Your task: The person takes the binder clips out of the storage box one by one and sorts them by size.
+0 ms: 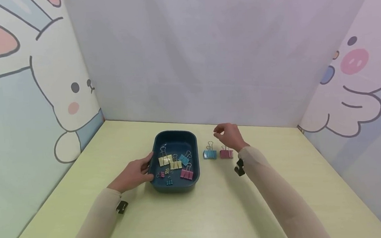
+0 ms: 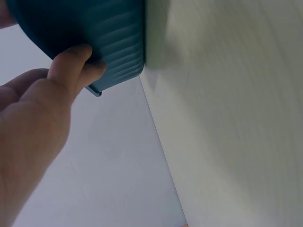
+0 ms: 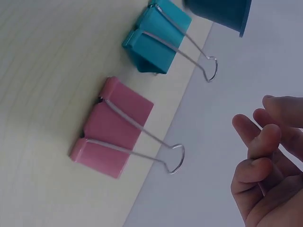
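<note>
sitting a little in from the far edge of the table (image 1: 183, 220), left of its middle, the tray (image 1: 174, 189) in the head view carries yellow clips (image 1: 175, 165), a blue clip (image 1: 184, 159), a pink clip (image 1: 187, 174) and some tiny clips (image 1: 169, 182). the left hand (image 1: 133, 175) holds its left rim. beyond its right rim, a standing blue clip (image 1: 210, 154) and a standing pink clip (image 1: 226, 154) sit side by side. the right hand (image 1: 231, 135) hangs near them, narrow and loosely curled, with nothing held.

in the left wrist view, bent fingertips (image 2: 97, 69) touch the tray's ribbed outer wall.

in the right wrist view, wire handles (image 3: 130, 119) rise from both standing clips; the right hand is apart from them, and part of the tray shows past the blue one.
</note>
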Available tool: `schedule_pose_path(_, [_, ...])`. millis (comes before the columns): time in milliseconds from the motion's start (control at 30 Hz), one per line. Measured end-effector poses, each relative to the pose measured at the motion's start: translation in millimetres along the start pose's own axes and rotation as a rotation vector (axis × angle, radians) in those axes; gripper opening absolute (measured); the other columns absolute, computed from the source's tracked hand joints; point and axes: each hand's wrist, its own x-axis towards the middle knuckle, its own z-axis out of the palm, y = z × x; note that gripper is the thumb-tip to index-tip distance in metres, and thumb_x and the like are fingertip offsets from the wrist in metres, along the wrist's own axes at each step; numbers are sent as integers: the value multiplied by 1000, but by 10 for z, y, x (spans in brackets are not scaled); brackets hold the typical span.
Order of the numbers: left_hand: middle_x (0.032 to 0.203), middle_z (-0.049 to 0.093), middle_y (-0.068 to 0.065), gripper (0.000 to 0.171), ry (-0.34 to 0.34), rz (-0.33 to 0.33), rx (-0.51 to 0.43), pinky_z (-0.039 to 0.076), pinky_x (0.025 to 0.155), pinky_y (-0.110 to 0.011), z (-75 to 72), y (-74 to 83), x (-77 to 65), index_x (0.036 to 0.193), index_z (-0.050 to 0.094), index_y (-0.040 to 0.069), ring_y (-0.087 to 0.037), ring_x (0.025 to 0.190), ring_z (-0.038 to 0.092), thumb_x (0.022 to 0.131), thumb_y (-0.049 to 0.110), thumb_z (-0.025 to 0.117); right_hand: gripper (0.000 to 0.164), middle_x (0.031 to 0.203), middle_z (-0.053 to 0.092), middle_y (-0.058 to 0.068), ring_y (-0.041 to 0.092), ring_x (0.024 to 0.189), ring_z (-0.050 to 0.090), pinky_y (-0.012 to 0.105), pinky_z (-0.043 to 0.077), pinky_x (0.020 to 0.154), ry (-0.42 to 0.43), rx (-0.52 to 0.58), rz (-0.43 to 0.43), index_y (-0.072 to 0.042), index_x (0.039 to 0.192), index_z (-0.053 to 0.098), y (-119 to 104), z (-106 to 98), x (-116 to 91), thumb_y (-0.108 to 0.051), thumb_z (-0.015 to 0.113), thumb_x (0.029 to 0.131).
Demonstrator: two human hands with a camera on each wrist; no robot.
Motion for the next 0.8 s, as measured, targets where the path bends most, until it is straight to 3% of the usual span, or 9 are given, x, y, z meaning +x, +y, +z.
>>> schedule_pose_path(200, [160, 34, -25, 86, -5, -3, -6, 48, 110, -46, 22, 29, 2, 159, 19, 2, -37, 142, 48, 89, 12, 67, 20, 106, 76, 11, 27, 99, 65, 42, 57, 87, -56, 34, -50, -6, 110, 74, -231, 28, 17, -18, 65, 97])
schedule_pose_path(367, [160, 34, -25, 86, -6, -2, 3, 48, 110, -47, -6, 20, -13, 159, 19, 1, -38, 142, 48, 89, 13, 68, 21, 105, 74, 8, 25, 89, 65, 29, 58, 65, -227, 123, -63, -10, 113, 74, -425, 106, 120, -21, 66, 97])
schedule_pose_path(433, [160, 34, -25, 86, -6, 1, 2, 48, 110, -47, -20, 13, -14, 159, 19, 1, -38, 142, 47, 89, 13, 68, 22, 105, 74, 8, 24, 88, 66, 27, 58, 63, -289, 133, -84, -9, 115, 74, -531, 143, 172, -21, 67, 97])
schedule_pose_path(633, [159, 36, -26, 85, -3, 4, -11, 48, 110, -47, -30, -9, -12, 159, 20, 1, -39, 141, 47, 89, 12, 68, 23, 107, 76, 6, 19, 93, 69, 29, 61, 78, -391, 59, -222, -8, 115, 74, -935, 273, 317, -21, 67, 97])
schedule_pose_path(800, [158, 38, -25, 85, -9, 11, -11, 47, 111, -48, -16, -7, -3, 159, 21, 2, -38, 141, 49, 89, 14, 69, 23, 105, 76, 5, 15, 93, 69, 32, 60, 91, -431, 22, -287, -8, 116, 74, -1235, 385, 409, -19, 67, 97])
